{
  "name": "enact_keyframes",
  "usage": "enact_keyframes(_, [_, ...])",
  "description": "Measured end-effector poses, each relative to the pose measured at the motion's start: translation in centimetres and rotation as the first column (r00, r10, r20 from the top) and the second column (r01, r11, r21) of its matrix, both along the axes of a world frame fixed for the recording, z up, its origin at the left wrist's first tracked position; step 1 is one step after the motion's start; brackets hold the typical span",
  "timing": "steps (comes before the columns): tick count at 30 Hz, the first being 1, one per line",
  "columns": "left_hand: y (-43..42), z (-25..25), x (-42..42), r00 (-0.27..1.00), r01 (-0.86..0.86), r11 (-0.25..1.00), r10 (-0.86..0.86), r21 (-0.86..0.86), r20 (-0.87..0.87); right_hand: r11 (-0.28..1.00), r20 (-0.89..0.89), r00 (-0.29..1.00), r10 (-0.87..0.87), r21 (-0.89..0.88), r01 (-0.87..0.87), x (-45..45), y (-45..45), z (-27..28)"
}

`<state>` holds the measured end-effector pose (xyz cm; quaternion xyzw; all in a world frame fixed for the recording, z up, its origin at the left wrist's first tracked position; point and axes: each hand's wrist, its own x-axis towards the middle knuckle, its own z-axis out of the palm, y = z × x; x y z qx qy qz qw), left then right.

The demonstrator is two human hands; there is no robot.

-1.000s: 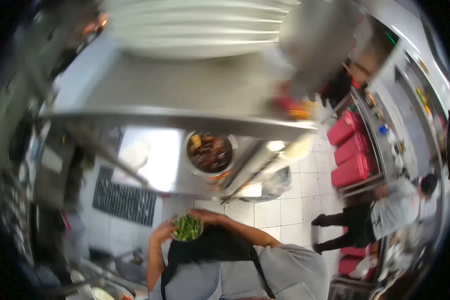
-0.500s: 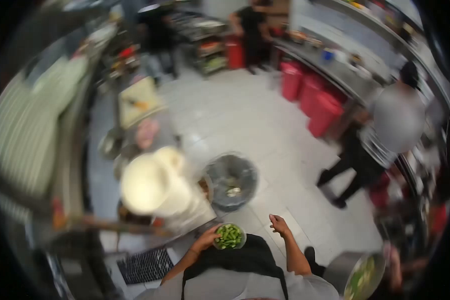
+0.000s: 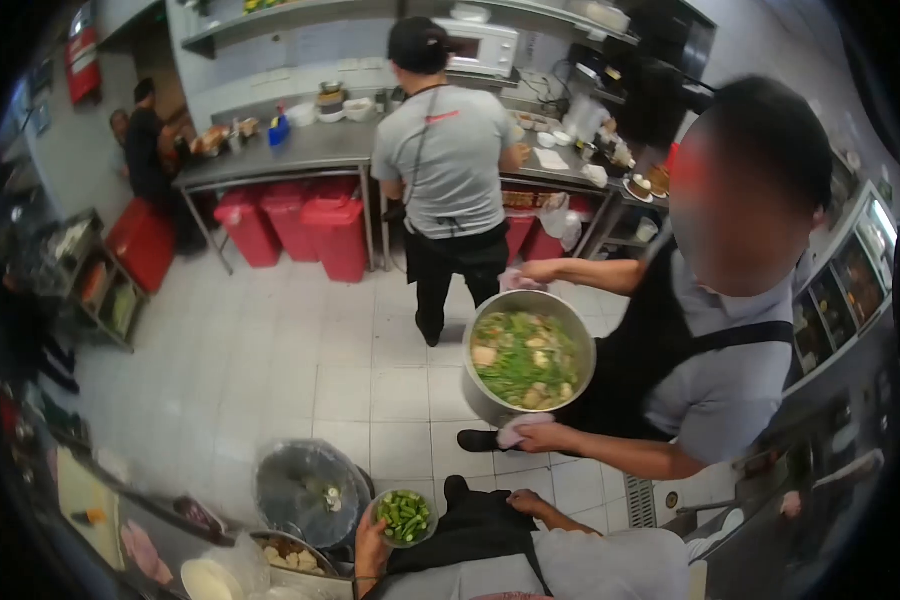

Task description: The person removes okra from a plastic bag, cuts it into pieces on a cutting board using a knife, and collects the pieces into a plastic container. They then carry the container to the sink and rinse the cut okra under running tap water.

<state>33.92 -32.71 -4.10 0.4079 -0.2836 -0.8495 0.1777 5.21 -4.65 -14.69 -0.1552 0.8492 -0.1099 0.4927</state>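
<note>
My left hand [image 3: 372,540] grips the side of a clear round bowl [image 3: 433,531] filled with chopped green vegetable pieces [image 3: 404,515]. The bowl is in front of my dark apron, at its left side. My right hand [image 3: 528,503] is beside the apron with its fingers curled in, and I see nothing in it. Close by on the right, a co-worker holds a large metal pot [image 3: 482,392] by both sides with pink cloths. Cut greens and pale chunks [image 3: 526,360] fill the pot.
A lined grey bin [image 3: 312,490] stands at my front left. Below it is a container of pale chunks [image 3: 295,556] on the counter. Another person [image 3: 445,165] faces the steel worktable [image 3: 315,160], with red bins [image 3: 337,235] underneath. A floor drain [image 3: 640,502] lies at right.
My view has turned right. The co-worker with the pot, at the lower right edge before, now stands before me. The bowl stays in my left hand; my right hand has drawn closer to the apron.
</note>
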Motion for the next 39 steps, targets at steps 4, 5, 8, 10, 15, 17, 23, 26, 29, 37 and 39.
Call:
enact_keyframes(4, [-2.2,1.2,-2.6,0.948,0.205,0.964,-0.154,-0.168,0.277,0.897,-0.179,0.955,0.237,-0.337,-0.286,-2.7,-6.7,-4.6])
enact_keyframes(5, [-2.8,3.4,-3.6,0.882,0.322,0.917,-0.2,-0.236,0.427,0.632,-0.448,0.808,0.383,-0.511,-0.583,-5.9,-15.1,0.0])
enact_keyframes(8, [-6.2,-2.5,-3.9,0.892,0.222,0.945,-0.097,-0.241,0.442,0.517,-0.473,0.693,0.544,-0.462,-0.721,-6.1,-29.0,17.6])
enact_keyframes(10, [-8.6,-4.6,-3.5,0.924,0.289,0.931,-0.211,-0.222,0.318,0.493,-0.342,0.812,0.473,-0.66,-0.566,-3.7,-35.1,7.7])
enact_keyframes(15, [-9.8,0.5,-5.6,0.935,0.213,0.956,-0.138,-0.204,0.328,0.618,0.191,0.608,-0.771,-0.01,0.786,-4.1,7.6,-8.1])
enact_keyframes(17, [-8.2,3.6,-5.9,0.911,0.165,0.975,-0.092,-0.151,0.401,0.554,0.274,0.537,-0.798,-0.019,0.833,-4.3,8.9,-5.0])
enact_keyframes(23, [-9.9,-3.0,-5.0,0.95,0.131,0.988,-0.102,-0.079,0.295,0.868,-0.041,0.963,-0.267,-0.444,0.222,0.6,11.1,-4.2])
enact_keyframes(26, [-10.7,-6.1,-6.5,0.957,0.206,0.976,-0.186,-0.072,0.223,0.846,0.126,0.886,-0.447,-0.262,0.464,1.4,12.1,-3.7])
enact_keyframes(29, [-11.1,-5.7,-10.2,0.911,0.323,0.937,-0.269,-0.136,0.313,0.673,0.294,0.695,-0.656,-0.189,0.715,-0.9,10.7,-2.2])
enact_keyframes(37, [-12.2,-2.4,-22.5,0.804,0.549,0.797,-0.422,-0.251,0.42,0.837,0.004,0.849,-0.529,-0.163,0.522,-9.0,9.0,-5.4])
enact_keyframes(39, [-12.2,-0.2,-26.5,0.77,0.581,0.775,-0.425,-0.249,0.476,0.843,0.034,0.872,-0.488,-0.242,0.481,-10.5,13.5,-13.5])
